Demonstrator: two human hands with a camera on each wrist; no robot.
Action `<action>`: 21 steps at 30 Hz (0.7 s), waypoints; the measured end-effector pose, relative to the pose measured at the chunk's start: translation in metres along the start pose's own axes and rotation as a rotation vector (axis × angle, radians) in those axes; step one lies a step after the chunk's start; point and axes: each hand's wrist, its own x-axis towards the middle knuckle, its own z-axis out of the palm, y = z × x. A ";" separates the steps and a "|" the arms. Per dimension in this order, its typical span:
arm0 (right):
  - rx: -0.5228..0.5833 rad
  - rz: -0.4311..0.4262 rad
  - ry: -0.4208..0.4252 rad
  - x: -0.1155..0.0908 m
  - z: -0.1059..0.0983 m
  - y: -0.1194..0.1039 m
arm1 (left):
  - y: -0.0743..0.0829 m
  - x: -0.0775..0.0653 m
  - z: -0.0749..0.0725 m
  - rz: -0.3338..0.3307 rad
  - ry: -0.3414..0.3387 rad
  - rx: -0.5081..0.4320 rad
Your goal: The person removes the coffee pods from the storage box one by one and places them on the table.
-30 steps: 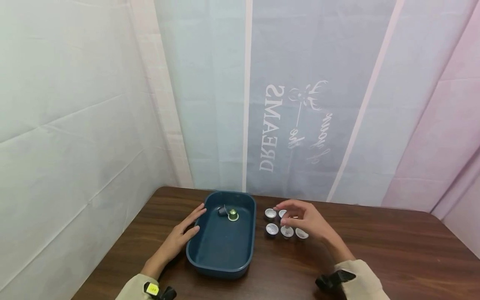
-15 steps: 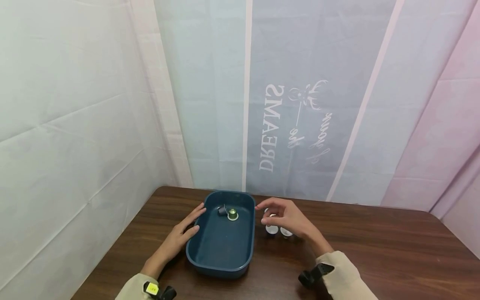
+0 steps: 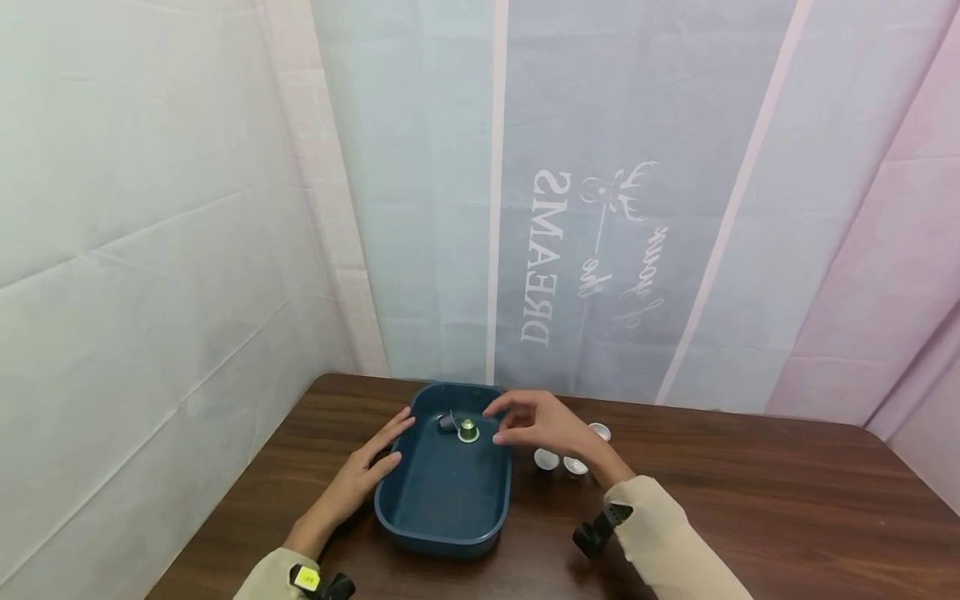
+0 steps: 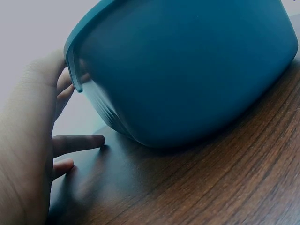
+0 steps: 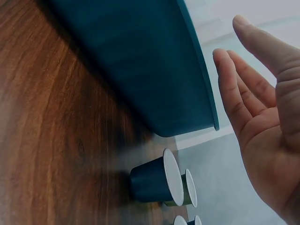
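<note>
A dark blue plastic bin [image 3: 444,546] stands on the table with a dark coffee capsule [image 3: 447,422] and a green coffee capsule [image 3: 468,430] inside, near its far end. My left hand [image 3: 358,477] rests against the bin's left rim, fingers extended. Over the right rim hovers my right hand [image 3: 542,423]; the right wrist view shows its thumb and fingers [image 5: 229,84] apart, nothing visible between them. To the right of the bin, several capsules stand foil side up, among them a near capsule [image 3: 546,459], a dark blue one in the right wrist view [image 5: 152,180]; my hand and forearm hide some.
The brown wood table [image 3: 750,492] extends to the right of the capsules. Behind it hangs a pale printed curtain [image 3: 585,250], and a white cloth [image 3: 150,292] encloses the left side.
My right hand has moved left from above the capsules to the bin's right rim. The left hand has kept its place, and the two capsules in the bin lie as before.
</note>
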 end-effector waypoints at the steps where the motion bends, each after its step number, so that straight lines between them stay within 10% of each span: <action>1: -0.002 0.005 -0.008 0.002 0.000 -0.001 | 0.000 0.000 0.000 0.000 0.001 0.001; 21: -0.095 0.048 -0.093 0.047 -0.010 0.038 | 0.001 0.001 -0.001 0.002 0.008 0.003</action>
